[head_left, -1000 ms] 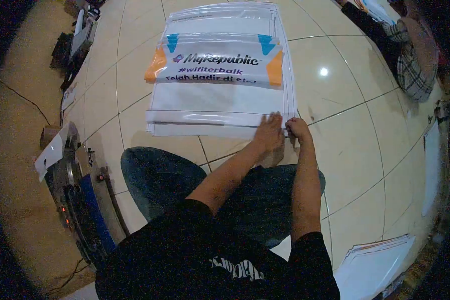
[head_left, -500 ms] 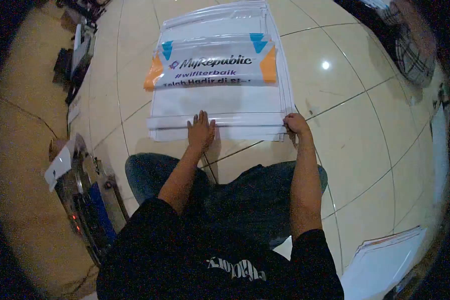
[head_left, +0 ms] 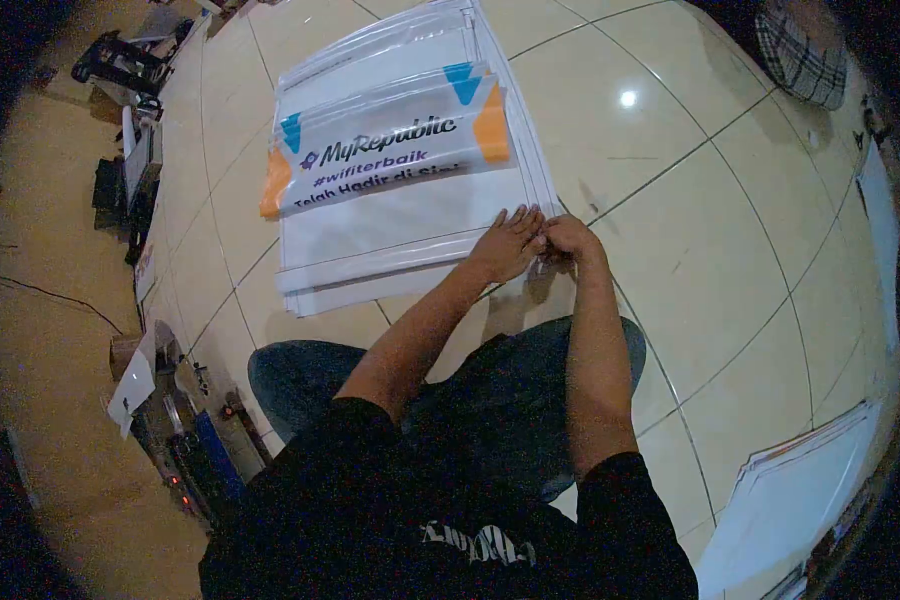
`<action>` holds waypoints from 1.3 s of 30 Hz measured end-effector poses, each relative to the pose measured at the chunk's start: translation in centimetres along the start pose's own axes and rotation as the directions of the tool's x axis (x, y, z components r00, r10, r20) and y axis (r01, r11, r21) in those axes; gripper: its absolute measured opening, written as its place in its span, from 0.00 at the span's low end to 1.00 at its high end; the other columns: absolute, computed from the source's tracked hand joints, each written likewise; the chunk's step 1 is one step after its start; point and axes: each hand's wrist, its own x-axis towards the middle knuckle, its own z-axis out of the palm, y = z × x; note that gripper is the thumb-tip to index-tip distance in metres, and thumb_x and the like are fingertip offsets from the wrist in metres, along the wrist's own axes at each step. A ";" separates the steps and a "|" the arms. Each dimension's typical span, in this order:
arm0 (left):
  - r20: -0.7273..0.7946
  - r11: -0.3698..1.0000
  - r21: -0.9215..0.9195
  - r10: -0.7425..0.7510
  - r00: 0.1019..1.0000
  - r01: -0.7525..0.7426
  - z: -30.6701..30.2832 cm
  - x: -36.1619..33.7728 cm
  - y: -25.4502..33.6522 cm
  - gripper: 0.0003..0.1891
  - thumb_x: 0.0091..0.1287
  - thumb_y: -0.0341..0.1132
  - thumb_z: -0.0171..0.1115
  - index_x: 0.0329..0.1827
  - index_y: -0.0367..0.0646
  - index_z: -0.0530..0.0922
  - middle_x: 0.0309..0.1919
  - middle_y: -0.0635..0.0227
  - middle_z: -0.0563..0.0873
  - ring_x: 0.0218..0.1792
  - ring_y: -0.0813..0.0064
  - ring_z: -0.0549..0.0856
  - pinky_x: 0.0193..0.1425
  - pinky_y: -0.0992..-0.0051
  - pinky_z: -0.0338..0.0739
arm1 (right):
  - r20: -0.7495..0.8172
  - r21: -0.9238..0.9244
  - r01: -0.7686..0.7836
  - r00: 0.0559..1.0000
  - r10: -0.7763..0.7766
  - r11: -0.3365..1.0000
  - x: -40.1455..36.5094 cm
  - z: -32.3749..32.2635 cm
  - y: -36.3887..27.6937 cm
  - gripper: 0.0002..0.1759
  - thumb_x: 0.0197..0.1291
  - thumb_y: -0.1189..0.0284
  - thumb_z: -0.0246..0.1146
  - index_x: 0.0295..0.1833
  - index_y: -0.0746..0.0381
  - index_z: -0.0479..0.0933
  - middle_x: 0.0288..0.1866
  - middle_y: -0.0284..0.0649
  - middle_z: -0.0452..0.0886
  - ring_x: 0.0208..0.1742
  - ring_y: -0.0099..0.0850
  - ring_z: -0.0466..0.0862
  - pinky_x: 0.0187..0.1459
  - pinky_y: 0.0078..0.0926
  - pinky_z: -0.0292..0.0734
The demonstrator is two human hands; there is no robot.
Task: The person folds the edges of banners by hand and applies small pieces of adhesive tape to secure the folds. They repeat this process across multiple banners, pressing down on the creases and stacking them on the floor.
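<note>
White banner sheets [head_left: 400, 215] lie stacked on the tiled floor, with a folded part printed "MyRepublic" [head_left: 390, 140] in orange and blue across them. My left hand [head_left: 510, 245] rests flat, fingers apart, on the near right corner of the sheets. Right beside it, my right hand [head_left: 573, 238] has its fingers closed on the edge of the banner at that corner. The fingertips of both hands nearly meet. A folded strip [head_left: 370, 255] runs along the near edge.
Another pile of white sheets [head_left: 790, 500] lies at the lower right. Equipment with red lights [head_left: 185, 450] stands at the left. Plaid cloth [head_left: 805, 60] shows at the upper right. My crossed legs are close to the banner.
My left hand has slid right along the near edge to the corner beside my right hand. The camera view has turned, so the banner appears tilted and further left.
</note>
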 end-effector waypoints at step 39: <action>-0.280 0.965 -0.017 -0.256 0.925 0.262 -0.9 -5.9 1.1 0.30 0.63 0.42 0.49 0.69 0.42 0.64 0.71 0.61 0.64 0.72 0.60 0.61 0.74 0.50 0.51 | 0.189 0.452 -0.213 0.972 0.141 0.866 -1.2 -0.1 -0.1 0.13 0.63 0.66 0.58 0.44 0.66 0.72 0.27 0.44 0.82 0.20 0.34 0.79 0.21 0.35 0.77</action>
